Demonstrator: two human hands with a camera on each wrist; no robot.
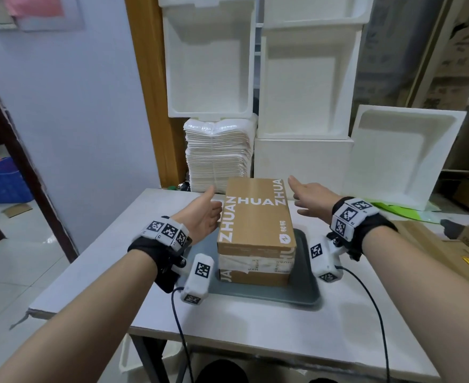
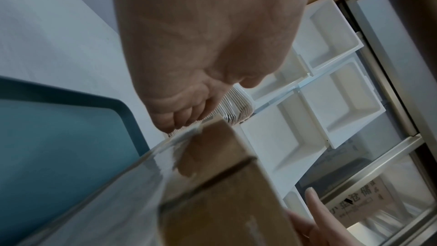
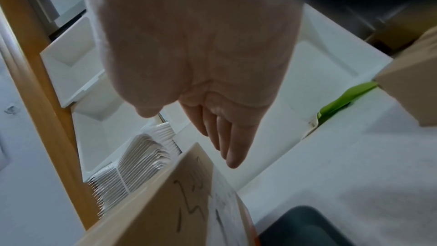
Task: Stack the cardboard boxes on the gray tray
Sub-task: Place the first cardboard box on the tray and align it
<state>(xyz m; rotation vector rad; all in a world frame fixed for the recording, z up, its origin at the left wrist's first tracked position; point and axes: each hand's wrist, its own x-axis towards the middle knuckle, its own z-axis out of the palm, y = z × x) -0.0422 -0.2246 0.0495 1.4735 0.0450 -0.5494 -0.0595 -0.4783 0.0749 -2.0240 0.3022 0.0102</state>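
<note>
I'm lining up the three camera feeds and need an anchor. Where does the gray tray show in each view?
Head: the gray tray lies centre-low on the table, under the stack of cardboard boxes.
Left wrist: it fills the left edge, mid to low, beside the boxes.
Right wrist: only a dark corner shows at bottom right.
Shared landmark: the pile of white packets behind the boxes.

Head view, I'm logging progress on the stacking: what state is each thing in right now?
Top cardboard box: closed, lying flat on top of the stack.
Middle box: wrapped in pale tape, sandwiched.
Bottom box: resting on the tray.
Gray tray: flat on the table, holding the stack.
Left hand: open, beside the top box's left side.
Right hand: open, clear of the box.
</note>
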